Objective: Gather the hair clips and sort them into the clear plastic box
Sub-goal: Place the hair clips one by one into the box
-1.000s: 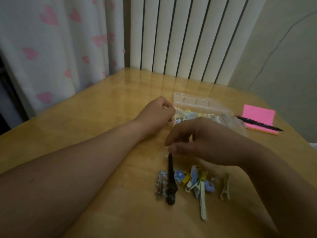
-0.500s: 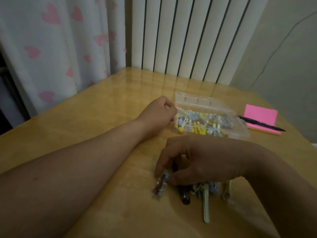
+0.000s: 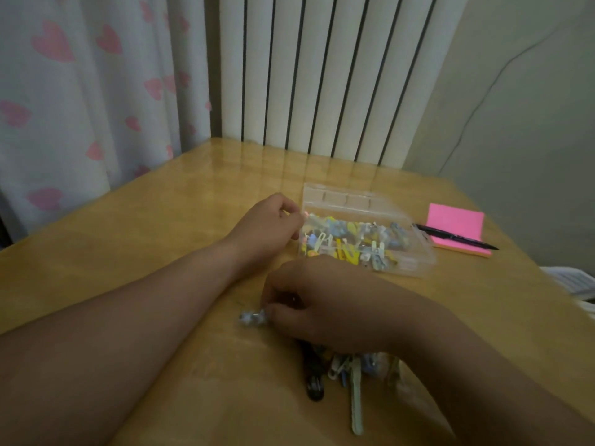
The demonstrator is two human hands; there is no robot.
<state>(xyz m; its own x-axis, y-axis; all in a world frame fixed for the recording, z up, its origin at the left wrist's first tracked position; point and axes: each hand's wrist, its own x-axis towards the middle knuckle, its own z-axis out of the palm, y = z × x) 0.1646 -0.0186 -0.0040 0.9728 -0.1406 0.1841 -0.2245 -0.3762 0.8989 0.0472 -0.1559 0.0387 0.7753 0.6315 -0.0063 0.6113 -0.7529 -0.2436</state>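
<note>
Both hands work mid-counter: the left hand (image 3: 269,228) is curled against the near-left corner of the clear plastic box (image 3: 415,252), apparently gripping its edge, while the right hand (image 3: 325,304) pinches a small bluish hair clip (image 3: 252,318) at its fingertips, just above the wood. Under that wrist lies the loose pile of clips (image 3: 349,375) — one black, one long and pale. Bare counter (image 3: 161,226) stretches left; a pink notepad (image 3: 455,225) and pen (image 3: 457,241) crowd the right edge.
</note>
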